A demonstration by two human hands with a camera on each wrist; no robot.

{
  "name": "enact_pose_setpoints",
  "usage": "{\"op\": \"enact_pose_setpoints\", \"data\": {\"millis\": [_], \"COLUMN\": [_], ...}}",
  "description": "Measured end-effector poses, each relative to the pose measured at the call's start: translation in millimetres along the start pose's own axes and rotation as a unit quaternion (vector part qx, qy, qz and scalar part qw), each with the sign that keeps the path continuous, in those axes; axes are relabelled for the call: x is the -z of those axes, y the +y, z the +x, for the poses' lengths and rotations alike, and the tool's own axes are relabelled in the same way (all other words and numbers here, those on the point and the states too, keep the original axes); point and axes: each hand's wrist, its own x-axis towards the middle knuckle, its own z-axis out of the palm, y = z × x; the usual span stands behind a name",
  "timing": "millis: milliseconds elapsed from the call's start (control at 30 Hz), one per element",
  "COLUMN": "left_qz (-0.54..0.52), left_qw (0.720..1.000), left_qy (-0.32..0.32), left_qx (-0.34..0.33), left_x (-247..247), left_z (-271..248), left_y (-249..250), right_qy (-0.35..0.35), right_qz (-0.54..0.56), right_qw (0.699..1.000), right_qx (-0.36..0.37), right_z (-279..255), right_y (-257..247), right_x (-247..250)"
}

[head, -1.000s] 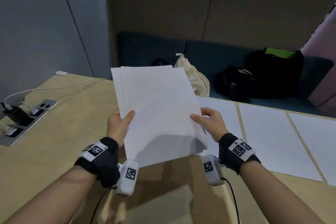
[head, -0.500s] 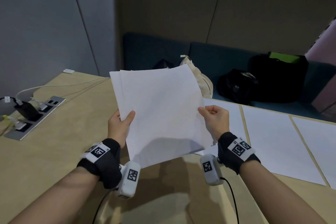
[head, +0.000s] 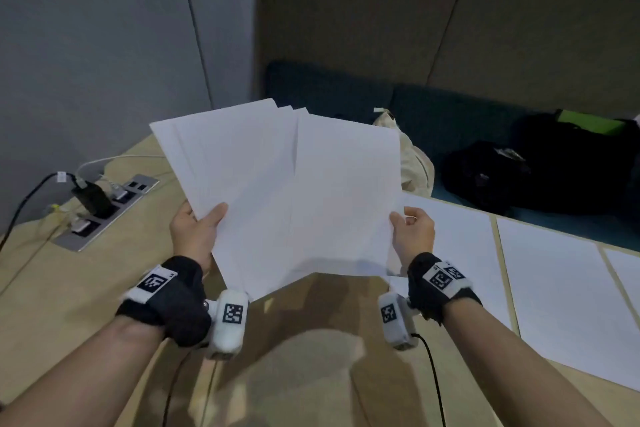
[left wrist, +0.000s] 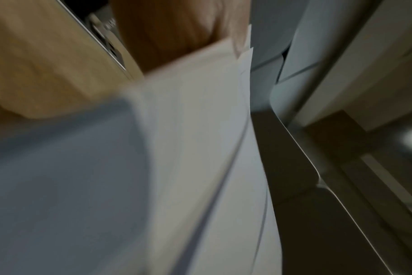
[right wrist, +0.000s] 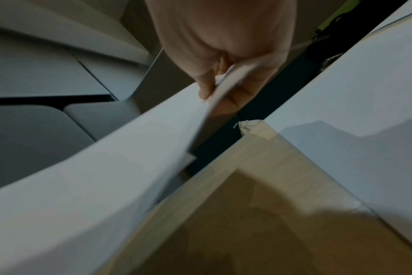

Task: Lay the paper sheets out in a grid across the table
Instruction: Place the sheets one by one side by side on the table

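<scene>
Paper sheets are the subject, some fanned in the air and some lying flat on a pale wooden worktop point(head: 69, 281), which fills the lower part of the head view. Beyond the worktop's far edge runs a dark blue bench seat point(head: 346, 94). On it, black bags point(head: 540, 177) sit toward the right, and a cream cloth bag point(head: 415, 166) sits just behind the held paper.

Three laid sheets point(head: 561, 288) lie side by side on the worktop, to the right of the hands, close together with narrow strips of wood showing between them.

A fanned stack of paper sheets point(head: 249, 191) is held up above the worktop, tilted toward the camera. One separate top sheet point(head: 346, 191) overlaps the stack's right side.

The left hand point(head: 194, 232) grips the stack at its lower left edge, thumb on the front and fingers hidden behind. The right hand point(head: 414, 236) pinches the top sheet's right edge between thumb and fingers; the right wrist view shows the paper edge caught between them. Both wrists wear black bands with square printed markers.

Left of the held stack, a grey socket panel point(head: 107, 211) is set into the worktop, with a black plug and white cables in it.
</scene>
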Motion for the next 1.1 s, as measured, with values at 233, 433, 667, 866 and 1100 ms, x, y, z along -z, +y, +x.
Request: {"op": "enact_pose_setpoints", "data": {"millis": [233, 433, 667, 866, 1100], "left_qz": [-0.044, -0.045, -0.036, -0.057, -0.072], "left_qw": [0.996, 0.997, 0.999, 0.998, 0.997], "left_qy": [0.080, 0.056, 0.008, -0.001, -0.006], "left_qx": [0.015, 0.018, 0.026, 0.029, 0.025], "left_x": [26, 22, 21, 20, 22], "left_z": [28, 35, 40, 40, 36], "left_y": [5, -1, -11, -13, -15], "right_qy": [-0.028, -0.151, -0.133, -0.172, -0.286], "right_qz": [-0.209, -0.362, -0.509, -0.524, -0.554], "right_qw": [0.978, 0.920, 0.850, 0.827, 0.776], "right_qx": [0.011, 0.011, 0.029, 0.108, 0.097], "right_z": [13, 16, 8, -8, -28], "right_y": [20, 41, 39, 33, 33], "right_x": [-25, -36, -42, -49, -55]}}
